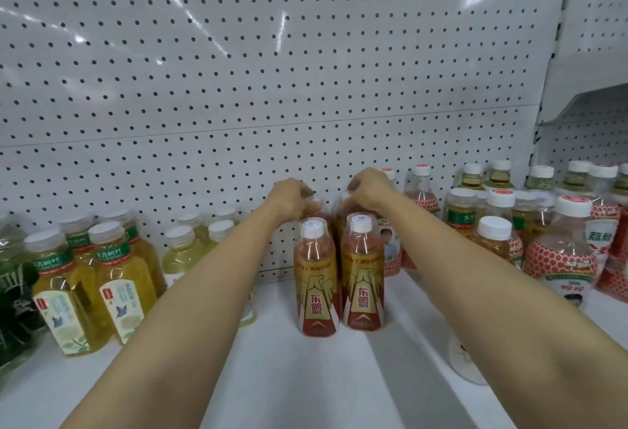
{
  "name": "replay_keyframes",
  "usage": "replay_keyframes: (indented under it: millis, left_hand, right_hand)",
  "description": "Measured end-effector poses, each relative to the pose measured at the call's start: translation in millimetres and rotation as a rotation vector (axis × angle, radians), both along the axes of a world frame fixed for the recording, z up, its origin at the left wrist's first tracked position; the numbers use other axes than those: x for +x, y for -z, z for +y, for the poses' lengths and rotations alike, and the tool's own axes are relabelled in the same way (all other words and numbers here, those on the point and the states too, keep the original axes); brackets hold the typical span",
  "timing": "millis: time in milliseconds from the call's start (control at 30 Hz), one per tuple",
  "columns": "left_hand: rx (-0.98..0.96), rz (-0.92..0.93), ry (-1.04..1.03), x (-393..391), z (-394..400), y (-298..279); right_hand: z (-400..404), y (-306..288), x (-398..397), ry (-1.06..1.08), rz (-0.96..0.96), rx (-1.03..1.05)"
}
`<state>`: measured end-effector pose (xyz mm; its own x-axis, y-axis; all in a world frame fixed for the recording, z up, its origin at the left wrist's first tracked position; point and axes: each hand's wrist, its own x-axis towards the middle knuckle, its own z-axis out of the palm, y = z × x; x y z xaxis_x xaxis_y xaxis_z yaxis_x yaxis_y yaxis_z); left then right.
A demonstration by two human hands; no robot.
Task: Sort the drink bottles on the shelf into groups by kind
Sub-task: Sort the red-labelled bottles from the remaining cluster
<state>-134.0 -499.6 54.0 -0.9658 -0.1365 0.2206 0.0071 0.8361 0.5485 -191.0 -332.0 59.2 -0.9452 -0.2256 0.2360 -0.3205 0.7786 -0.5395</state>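
Head view. Two red-and-gold bottles stand upright side by side on the white shelf [306, 377] in the middle of the scene: the left red-and-gold bottle [317, 279] and the right red-and-gold bottle [363, 272]. Each has a white cap under a clear dome cover, amber liquid in the upper part, and a gold wing design with red characters on the label. The two are touching or nearly so.

Just behind them, farther back toward the white pegboard [238, 88], stand two more bottles, mostly hidden. The left hand [289, 199] curls its fingers over the top of the rear left bottle [317, 206], and the right hand [368, 190] curls over the top of the rear right bottle [341, 207]; both hands grip the tops from above. Both forearms reach in from the near edge, one on each side of the front pair.

To the left, a group of yellow-green tea bottles [119, 285] with green neck bands stands near the pegboard, with paler yellow bottles [183, 251] just to its right. At the near left edge is a dark green bottle [15, 306]. To the right, bottles with red honeycomb-pattern labels [564, 258] are mixed among more tea bottles [458, 214].
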Motion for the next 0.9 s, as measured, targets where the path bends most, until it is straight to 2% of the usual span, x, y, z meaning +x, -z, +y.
replay_keyframes:
  millis: [133,400,500,600,667,733,800,900]
  left_hand:
    - [-0.051,-0.002,-0.042,4.3,-12.7,-2.3]
    - [-0.053,-0.009,-0.077,14.5,-20.4,1.0]
    - [0.085,0.031,-0.15,24.7,-10.7,8.3]
    - [0.328,0.282,-0.268,52.6,11.5,32.5]
    - [0.485,0.384,-0.254,73.8,25.7,57.7]
    - [0.567,0.303,-0.194,90.6,33.6,81.8]
    - [0.496,0.167,-0.144,98.5,35.6,98.5]
    - [0.331,0.079,-0.152,102.1,39.2,111.5]
  right_hand:
    - [-2.6,-0.5,3.6,-0.042,-0.041,-0.092]
    - [-17.9,-7.1,7.8,-0.124,-0.091,-0.07]
    - [-6.4,-6.9,14.0,-0.145,-0.128,-0.202]
    - [9.9,-2.3,39.5,-0.076,-0.059,-0.397]
    - [14.2,15.9,61.6,-0.008,0.017,-0.544]
    - [14.4,44.2,84.1,-0.001,0.002,-0.699]
    - [12.6,73.4,98.0,-0.003,-0.113,-0.835]
    - [9.4,104.9,100.6,0.029,-0.148,-0.793]
